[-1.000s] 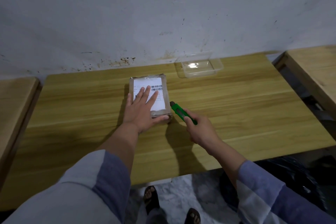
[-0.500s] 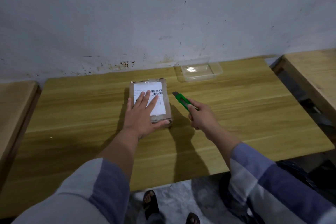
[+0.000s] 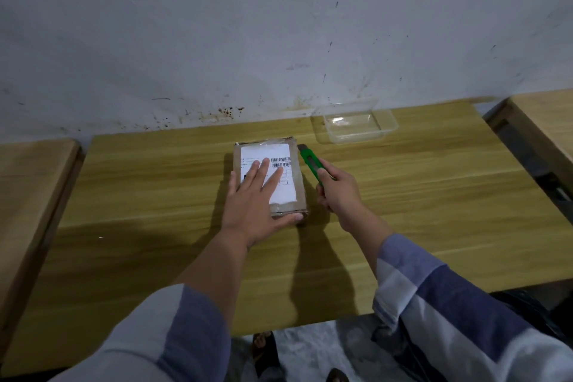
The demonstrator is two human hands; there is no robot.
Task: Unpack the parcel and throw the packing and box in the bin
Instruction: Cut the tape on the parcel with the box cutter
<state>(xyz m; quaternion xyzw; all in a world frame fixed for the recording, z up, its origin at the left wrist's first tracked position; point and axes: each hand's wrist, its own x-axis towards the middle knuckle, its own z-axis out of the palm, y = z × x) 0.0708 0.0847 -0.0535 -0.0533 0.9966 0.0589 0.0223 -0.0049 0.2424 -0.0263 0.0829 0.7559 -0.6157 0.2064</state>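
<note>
- Left hand (image 3: 254,198) lay flat on top of the parcel (image 3: 270,177), fingers straight and spread over its white label (image 3: 267,175), thumb stretched along the near edge; it pressed down and gripped nothing.
- One parcel was in view: a small brown box wrapped in clear tape, lying flat near the middle of the wooden counter (image 3: 403,201), with one white label carrying barcodes on its top face.
- Right hand (image 3: 339,187) was curled tightly round the handle of a green box cutter (image 3: 312,165), just beside the parcel's right side.
- One box cutter was visible; its tip pointed away from the person and sat against the far right corner of the parcel. Whether a blade was out could not be told.
- One clear plastic tray (image 3: 355,124) stood on the counter near the wall, beyond and to the right of the parcel, apart from it.
- Two further wooden tops flanked the counter, one at the left edge (image 3: 28,183) and one at the right (image 3: 545,121).
- Both arms wore sleeves in pale and blue blocks.
</note>
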